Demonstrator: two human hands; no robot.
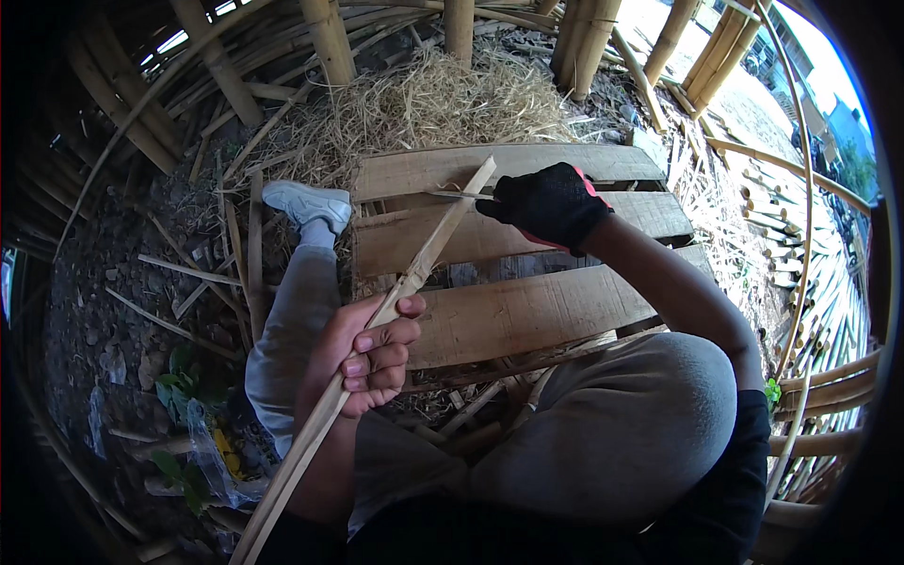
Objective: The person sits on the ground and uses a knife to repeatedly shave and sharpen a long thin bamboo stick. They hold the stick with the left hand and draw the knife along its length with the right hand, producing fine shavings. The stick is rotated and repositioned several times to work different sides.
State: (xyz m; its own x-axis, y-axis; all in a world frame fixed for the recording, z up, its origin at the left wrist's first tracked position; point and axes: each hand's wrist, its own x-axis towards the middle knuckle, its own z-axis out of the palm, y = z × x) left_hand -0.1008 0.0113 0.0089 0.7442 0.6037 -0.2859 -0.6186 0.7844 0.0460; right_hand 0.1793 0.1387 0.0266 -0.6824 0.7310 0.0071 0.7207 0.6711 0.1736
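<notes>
My bare left hand (372, 353) is wrapped round the middle of a long, split bamboo strip (435, 243). The strip slants from the lower edge up and to the right, its pale pointed end above a low wooden plank bench (527, 306). A black glove with red parts covers my right hand (551, 205), which is closed on a knife. The handle is hidden in the glove; the thin blade (454, 194) points left and crosses the strip near its far end. Whether the edge bites into the strip, I cannot tell.
Shavings (452, 99) are heaped behind the bench. Bamboo posts (328, 42) stand along the back. Loose strips (188, 268) and a clear plastic bag (209, 452) lie on the ground at left. Many cut bamboo poles (829, 273) lie at right. My legs flank the bench's near side.
</notes>
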